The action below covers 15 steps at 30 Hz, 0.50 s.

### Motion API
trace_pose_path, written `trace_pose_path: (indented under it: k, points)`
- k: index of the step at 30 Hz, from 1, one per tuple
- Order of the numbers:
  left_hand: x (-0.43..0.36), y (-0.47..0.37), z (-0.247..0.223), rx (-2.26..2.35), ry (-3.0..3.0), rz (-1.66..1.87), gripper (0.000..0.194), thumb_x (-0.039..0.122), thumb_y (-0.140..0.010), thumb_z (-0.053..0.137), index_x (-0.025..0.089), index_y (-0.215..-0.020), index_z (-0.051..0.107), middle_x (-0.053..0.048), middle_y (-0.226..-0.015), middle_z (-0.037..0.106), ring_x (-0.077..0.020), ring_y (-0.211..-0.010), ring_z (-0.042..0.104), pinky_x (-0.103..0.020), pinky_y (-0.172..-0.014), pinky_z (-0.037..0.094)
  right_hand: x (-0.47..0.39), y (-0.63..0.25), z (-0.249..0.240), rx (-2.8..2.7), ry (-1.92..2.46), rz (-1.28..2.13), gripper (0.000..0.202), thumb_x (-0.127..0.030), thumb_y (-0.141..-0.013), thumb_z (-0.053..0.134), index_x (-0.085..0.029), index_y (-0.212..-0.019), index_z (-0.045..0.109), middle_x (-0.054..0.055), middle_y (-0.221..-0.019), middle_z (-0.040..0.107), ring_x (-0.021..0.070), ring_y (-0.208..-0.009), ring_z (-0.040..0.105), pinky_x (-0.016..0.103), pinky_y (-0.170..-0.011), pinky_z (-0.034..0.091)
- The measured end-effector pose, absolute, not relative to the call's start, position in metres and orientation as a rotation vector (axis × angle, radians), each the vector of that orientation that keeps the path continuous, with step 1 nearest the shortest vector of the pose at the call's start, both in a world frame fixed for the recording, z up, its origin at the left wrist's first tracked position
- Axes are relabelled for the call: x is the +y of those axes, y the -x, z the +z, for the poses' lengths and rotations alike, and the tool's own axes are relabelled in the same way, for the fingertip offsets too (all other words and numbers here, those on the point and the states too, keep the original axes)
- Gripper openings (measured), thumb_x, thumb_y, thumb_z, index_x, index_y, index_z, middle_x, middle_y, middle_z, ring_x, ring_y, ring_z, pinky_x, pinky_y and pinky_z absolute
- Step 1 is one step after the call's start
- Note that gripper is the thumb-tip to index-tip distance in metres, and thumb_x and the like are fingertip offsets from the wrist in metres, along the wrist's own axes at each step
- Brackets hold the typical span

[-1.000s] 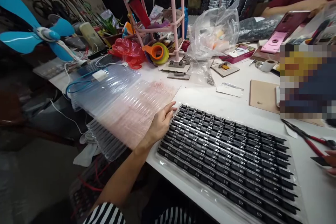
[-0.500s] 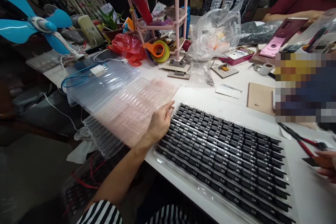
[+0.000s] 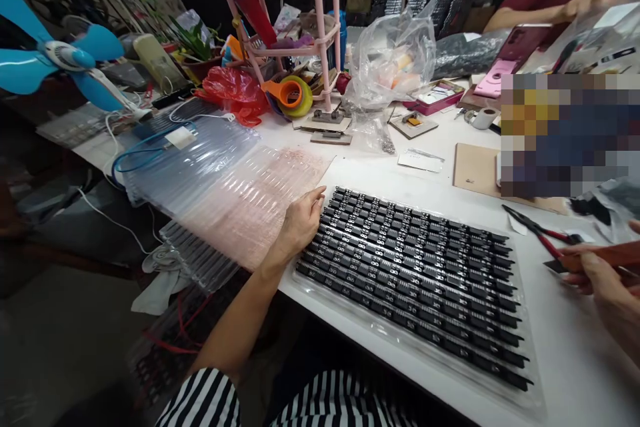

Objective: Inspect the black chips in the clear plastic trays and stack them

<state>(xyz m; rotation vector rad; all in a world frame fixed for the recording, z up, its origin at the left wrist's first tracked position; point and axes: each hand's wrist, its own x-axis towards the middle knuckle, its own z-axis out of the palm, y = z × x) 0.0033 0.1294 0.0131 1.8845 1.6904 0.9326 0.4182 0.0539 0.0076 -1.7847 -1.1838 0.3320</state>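
A clear plastic tray (image 3: 531, 373) lies on the table, filled with rows of black strip-like parts (image 3: 400, 267) carrying small white markings. My left hand (image 3: 301, 221) grips the tray's left edge, its fingers partly curled and the fingertips near the far left corner. At the right side of the view, my right hand (image 3: 607, 287) is closed round a knife (image 3: 605, 256) with a reddish-brown handle and a short dark blade. The blade points left, apart from the tray. Red-handled pliers (image 3: 543, 235) lie just beyond it.
Clear ribbed plastic sheets (image 3: 200, 167) overlap left of the tray. A pink rack (image 3: 320, 47), tape rolls (image 3: 290, 93) and a clear bag (image 3: 395, 67) stand behind. A blue fan (image 3: 70, 57) is far left. Another person's arm (image 3: 560, 10) is at the back right.
The view has shifted rightward. My right hand has come further into view with the knife. My left hand stays at the tray's left edge.
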Motion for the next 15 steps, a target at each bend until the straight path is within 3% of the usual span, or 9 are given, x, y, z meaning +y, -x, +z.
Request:
trace_pose_path:
  k: [7, 12, 15]
  points:
    - [0.100, 0.008, 0.023, 1.622, -1.794, 0.945, 0.042, 0.033, -0.092, 0.043, 0.013, -0.126, 0.056, -0.011, -0.115, 0.067, -0.0181, -0.087, 0.068, -0.033, -0.083, 0.053, 0.055, -0.423, 0.006, -1.154, 1.728, 0.434, 0.076, -0.034, -0.070, 0.064, -0.031, -0.139, 0.033, 0.005, -0.081, 0.064, 0.0167, -0.047, 0.057, 0.032, -0.043, 0.049]
    - [0.057, 0.063, 0.028, 2.056, -1.755, 1.200, 0.042, 0.039, -0.089, 0.046, 0.014, -0.119, 0.061, -0.012, -0.119, 0.065, -0.0242, -0.109, 0.061, -0.039, -0.098, 0.046, 0.056, -0.425, 0.002, -1.191, 1.804, 0.382, 0.079, -0.032, -0.073, 0.059, -0.028, -0.144, 0.025, 0.004, -0.080, 0.067, 0.0167, -0.048, 0.059, 0.032, -0.048, 0.050]
    - [0.029, 0.111, 0.024, 2.591, -1.678, 1.168, 0.049, 0.041, -0.087, 0.042, 0.011, -0.123, 0.055, -0.018, -0.129, 0.055, -0.0316, -0.126, 0.046, -0.048, -0.109, 0.031, 0.055, -0.423, 0.004, -1.172, 1.813, 0.390, 0.083, -0.031, -0.074, 0.059, -0.026, -0.147, 0.019, 0.004, -0.083, 0.068, 0.0156, -0.049, 0.059, 0.031, -0.051, 0.050]
